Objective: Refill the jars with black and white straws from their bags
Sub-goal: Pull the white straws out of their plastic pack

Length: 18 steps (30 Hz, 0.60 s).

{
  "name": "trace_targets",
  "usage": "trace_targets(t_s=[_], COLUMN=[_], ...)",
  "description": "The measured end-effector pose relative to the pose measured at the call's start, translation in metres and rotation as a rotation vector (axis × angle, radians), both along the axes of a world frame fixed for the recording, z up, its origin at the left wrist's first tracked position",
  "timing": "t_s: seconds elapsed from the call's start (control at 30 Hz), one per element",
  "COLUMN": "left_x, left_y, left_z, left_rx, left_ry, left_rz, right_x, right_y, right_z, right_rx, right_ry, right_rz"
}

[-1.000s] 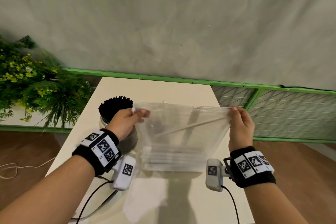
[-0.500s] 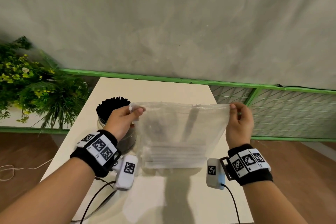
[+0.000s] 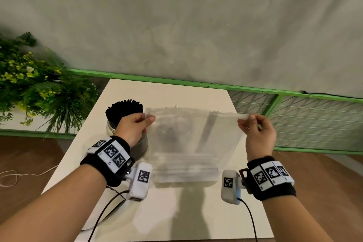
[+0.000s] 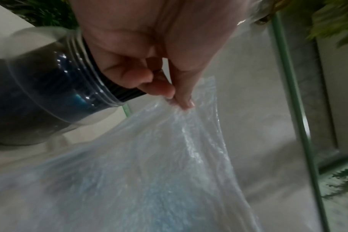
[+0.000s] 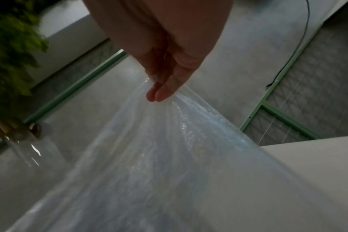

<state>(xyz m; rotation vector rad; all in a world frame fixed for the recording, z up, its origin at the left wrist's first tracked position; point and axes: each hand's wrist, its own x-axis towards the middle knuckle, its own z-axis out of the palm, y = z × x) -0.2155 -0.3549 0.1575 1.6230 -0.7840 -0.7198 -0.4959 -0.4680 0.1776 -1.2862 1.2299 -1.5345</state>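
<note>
A clear plastic bag [image 3: 192, 143] hangs upright over the white table [image 3: 167, 94], stretched between both hands. White straws [image 3: 185, 167] lie flat across its bottom. My left hand [image 3: 135, 125] pinches the bag's top left corner [image 4: 181, 102]. My right hand [image 3: 255, 131] pinches the top right corner [image 5: 161, 92]. Behind my left hand stands a glass jar [image 3: 125, 120] packed with black straws [image 3: 123, 108]; the same jar [image 4: 50, 97] fills the left of the left wrist view. A second, clear jar [image 5: 30, 144] shows in the right wrist view, and dimly through the bag.
A leafy green plant [image 3: 35, 88] grows at the left of the table. A green metal rail [image 3: 196, 82] and wire-mesh fence [image 3: 314, 122] run behind it, under a grey wall. Cables [image 3: 110, 208] trail from the wrist cameras over the table's near edge.
The loose straw that lay slanted across the upper bag a second ago has dropped to the bottom. Both hands still pinch the top corners, holding the bag taut and nearly still.
</note>
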Motion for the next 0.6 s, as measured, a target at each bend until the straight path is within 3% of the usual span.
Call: trace_targets(t_s=[0.13,0.2,0.27,0.33,0.43,0.6], left_x=[-0.006,-0.014,-0.024,-0.031,-0.04,-0.051], left_y=[-0.001,-0.001,0.001,0.002,0.004,0.004], left_z=[0.016,0.022,0.027,0.031,0.039,0.03], left_rx=[-0.076,-0.102,-0.126,-0.138,-0.091,-0.022], left_ry=[0.037,0.056,0.053,0.029,-0.063,-0.048], left_rz=[-0.063,-0.118,-0.169,-0.221,-0.299,-0.373], right_x=[0.019,0.038,0.056,0.067,0.071,0.075], right_y=[0.03,0.051,0.06,0.058,0.053,0.057], right_z=[0.008,0.007,-0.002,-0.012,-0.029,-0.059], right_rx=[-0.316,-0.488,-0.572,-0.516,-0.26,-0.087], right_ry=[0.221,0.422,0.736,1.021,1.35,1.455], right_rz=[0.042,0.223,0.385,0.428,0.491,0.608])
